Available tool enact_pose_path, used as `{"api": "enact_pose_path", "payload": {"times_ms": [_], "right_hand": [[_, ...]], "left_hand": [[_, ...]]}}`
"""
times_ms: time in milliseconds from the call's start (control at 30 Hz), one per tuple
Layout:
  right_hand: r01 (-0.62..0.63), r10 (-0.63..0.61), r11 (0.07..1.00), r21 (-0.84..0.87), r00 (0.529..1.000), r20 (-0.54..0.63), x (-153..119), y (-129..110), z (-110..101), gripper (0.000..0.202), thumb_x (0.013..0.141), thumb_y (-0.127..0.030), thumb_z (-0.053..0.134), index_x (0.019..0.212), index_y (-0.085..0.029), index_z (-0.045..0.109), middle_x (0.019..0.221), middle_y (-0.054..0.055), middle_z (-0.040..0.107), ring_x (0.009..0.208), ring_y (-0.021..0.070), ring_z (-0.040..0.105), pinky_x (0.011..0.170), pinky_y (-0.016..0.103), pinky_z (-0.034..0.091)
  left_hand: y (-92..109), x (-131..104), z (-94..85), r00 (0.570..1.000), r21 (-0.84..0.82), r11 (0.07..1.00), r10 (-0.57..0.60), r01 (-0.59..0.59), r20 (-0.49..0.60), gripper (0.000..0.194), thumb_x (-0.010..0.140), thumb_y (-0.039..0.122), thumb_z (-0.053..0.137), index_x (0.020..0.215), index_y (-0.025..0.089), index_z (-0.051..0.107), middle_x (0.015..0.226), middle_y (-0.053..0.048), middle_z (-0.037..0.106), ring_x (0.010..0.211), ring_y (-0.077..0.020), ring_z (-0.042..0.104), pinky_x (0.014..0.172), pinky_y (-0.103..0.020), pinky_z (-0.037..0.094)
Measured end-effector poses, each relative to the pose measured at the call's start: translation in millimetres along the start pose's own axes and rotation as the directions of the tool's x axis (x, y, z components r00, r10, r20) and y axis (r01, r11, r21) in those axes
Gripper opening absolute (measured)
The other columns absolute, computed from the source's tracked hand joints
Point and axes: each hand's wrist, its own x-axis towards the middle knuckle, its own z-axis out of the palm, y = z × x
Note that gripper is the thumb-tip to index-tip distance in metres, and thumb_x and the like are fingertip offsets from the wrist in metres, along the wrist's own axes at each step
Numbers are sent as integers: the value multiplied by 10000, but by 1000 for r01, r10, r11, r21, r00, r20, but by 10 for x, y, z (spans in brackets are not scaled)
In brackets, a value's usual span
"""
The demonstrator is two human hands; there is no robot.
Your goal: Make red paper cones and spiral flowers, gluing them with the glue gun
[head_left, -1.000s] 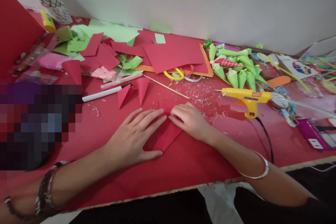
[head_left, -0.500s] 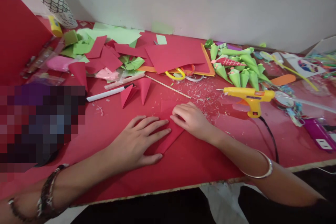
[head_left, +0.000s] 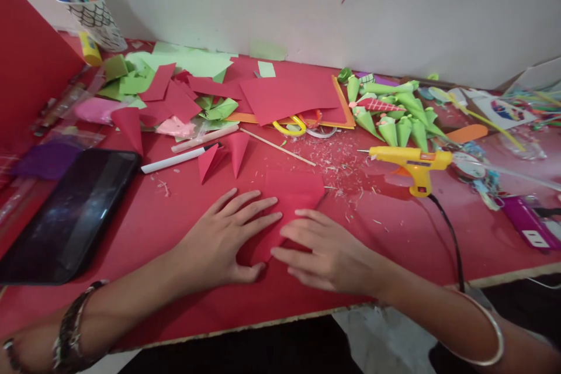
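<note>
A folded piece of red paper lies flat on the red tabletop between my hands. My left hand rests on its left side, fingers spread, thumb near the lower corner. Across its lower right edge lies my right hand, fingers stretched out and pressing on the paper, partly covering it. Beyond the hands are red paper cones, a white rolled stick and a thin wooden stick.
A yellow glue gun lies at right, its black cord running to the front edge. Behind it is a pile of green paper cones. Red sheets and paper scraps line the back. A black phone lies at left.
My right hand has moved down along the paper's right edge towards me, its curled fingers now stretched out. The left hand has stayed nearly in place on the paper.
</note>
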Motion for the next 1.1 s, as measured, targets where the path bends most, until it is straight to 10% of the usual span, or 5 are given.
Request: {"api": "enact_pose_path", "payload": {"times_ms": [1100], "right_hand": [[-426, 399, 881, -208, 903, -159, -477, 429, -63, 289, 816, -240, 451, 1067, -174, 580, 1132, 97, 556, 1039, 235, 475, 896, 431, 385]], "left_hand": [[17, -4, -86, 999, -21, 1000, -3, 3, 40, 703, 677, 383, 560, 1321, 284, 296, 1379, -15, 338, 1260, -271, 261, 1028, -498, 198]]}}
